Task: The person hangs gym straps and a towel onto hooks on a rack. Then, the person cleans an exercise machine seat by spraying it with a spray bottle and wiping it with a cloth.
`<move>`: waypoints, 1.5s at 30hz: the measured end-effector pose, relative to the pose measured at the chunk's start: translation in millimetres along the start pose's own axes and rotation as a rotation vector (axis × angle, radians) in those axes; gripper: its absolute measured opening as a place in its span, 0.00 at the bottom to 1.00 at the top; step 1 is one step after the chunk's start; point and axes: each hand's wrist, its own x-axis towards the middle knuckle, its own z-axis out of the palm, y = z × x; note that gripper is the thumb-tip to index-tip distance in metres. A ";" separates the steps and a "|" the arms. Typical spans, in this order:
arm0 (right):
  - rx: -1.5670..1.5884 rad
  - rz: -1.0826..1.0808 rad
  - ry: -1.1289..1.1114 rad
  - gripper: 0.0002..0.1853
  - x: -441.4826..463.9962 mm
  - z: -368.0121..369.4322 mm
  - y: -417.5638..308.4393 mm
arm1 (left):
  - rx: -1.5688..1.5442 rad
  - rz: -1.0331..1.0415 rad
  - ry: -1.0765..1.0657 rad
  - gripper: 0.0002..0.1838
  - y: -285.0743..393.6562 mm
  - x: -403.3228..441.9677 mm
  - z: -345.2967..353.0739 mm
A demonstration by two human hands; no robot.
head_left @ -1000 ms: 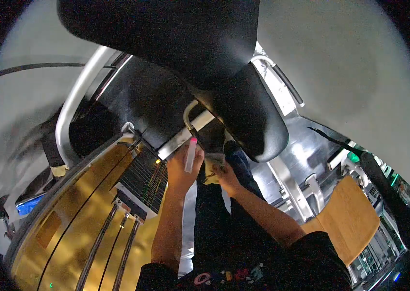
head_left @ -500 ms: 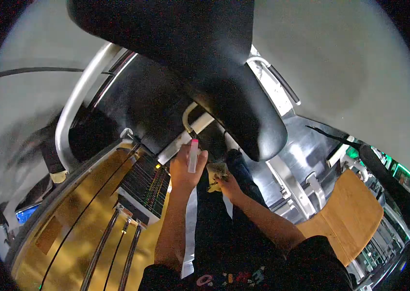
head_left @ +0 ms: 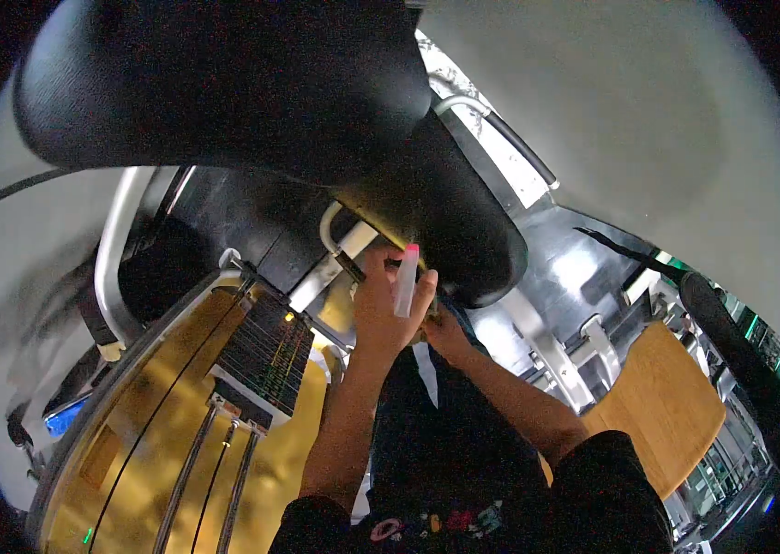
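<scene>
In my left hand is a slim translucent tube with a pink cap, held upright between thumb and fingers. My right hand is close beside it on the right, just below the edge of the black padded cushion. Its fingers are bent, and the yellowish thing in them is mostly hidden behind my left hand. A curved metal handle and a pale metal bar lie just left of my hands.
A large black pad hangs over the upper view. At lower left stands a weight stack with guide rods. A silver tube frame rises at left, and a wooden panel is at right.
Both hands have moved up and right, closer together, toward the cushion's underside. The yellowish thing in my right hand has gone mostly out of sight. The camera view has shifted.
</scene>
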 end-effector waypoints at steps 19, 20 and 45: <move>0.027 -0.219 0.001 0.18 67.7 -77.1 -24.0 | -0.015 -0.087 -0.071 0.27 28.4 38.4 45.5; -0.028 -0.288 0.076 0.18 87.2 -82.7 -17.0 | 0.043 -0.078 -0.073 0.27 28.0 39.4 45.2; -1.554 -0.915 0.102 0.32 208.6 -88.4 -188.1 | -0.005 -0.096 -0.036 0.26 -29.1 2.8 21.6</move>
